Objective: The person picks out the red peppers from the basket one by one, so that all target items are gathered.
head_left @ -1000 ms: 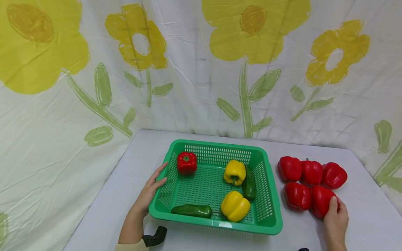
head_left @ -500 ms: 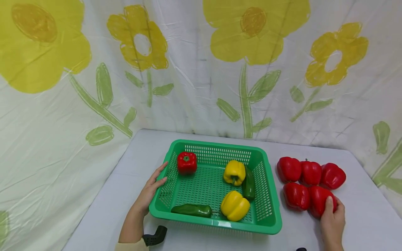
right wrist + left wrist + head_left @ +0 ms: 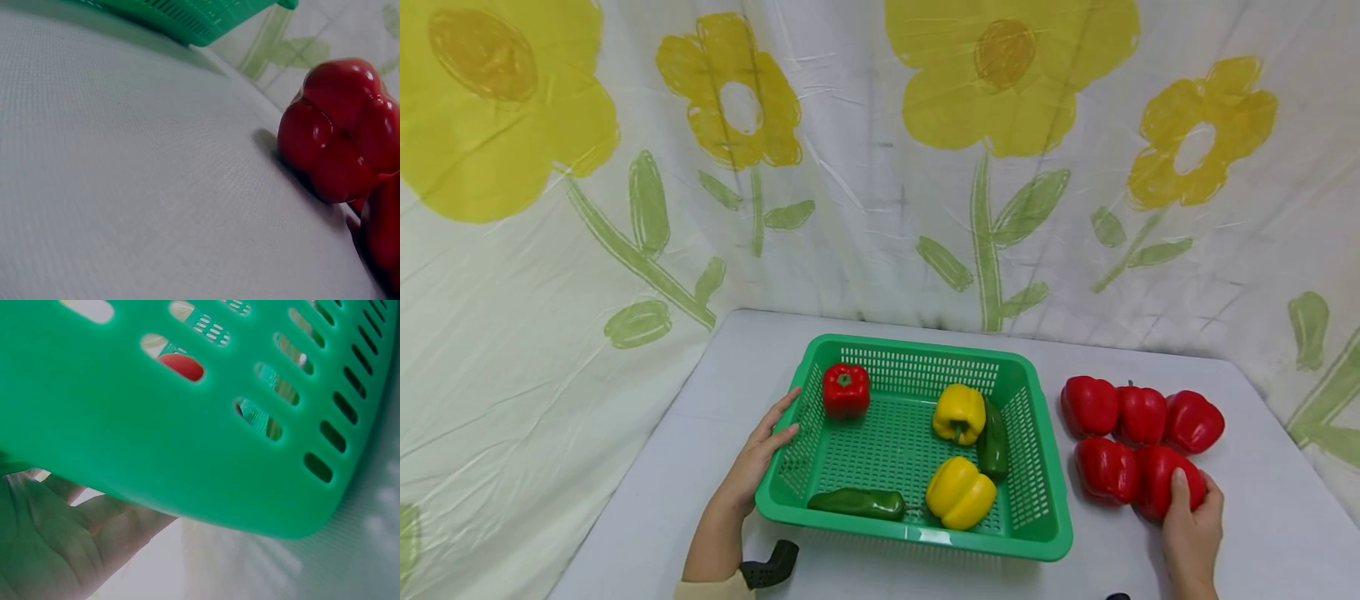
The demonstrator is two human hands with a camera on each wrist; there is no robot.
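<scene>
My left hand (image 3: 751,467) rests at the left rim of a green perforated plastic basket (image 3: 917,343), its fingers straight along the edge. Above it in the left wrist view spreads the basket wall (image 3: 156,437), the palm (image 3: 56,550) facing it from below. On the table to the right, my right hand (image 3: 1195,529) holds a red bell pepper (image 3: 1156,479) between thumb and fingers. That pepper sits against another red bell pepper (image 3: 1107,471) on its left. Red peppers (image 3: 340,134) fill the right side of the right wrist view, where the hand itself is hidden.
Inside the basket lie a red bell pepper (image 3: 846,392), two yellow bell peppers (image 3: 961,493) and two long green peppers (image 3: 857,502). Three more red bell peppers (image 3: 1142,415) form a row behind the held one. A flowered curtain (image 3: 850,208) hangs behind the white table (image 3: 715,400).
The right hand and its red bell pepper have shifted slightly left, close against the neighbouring pepper. The left hand and basket stay where they were.
</scene>
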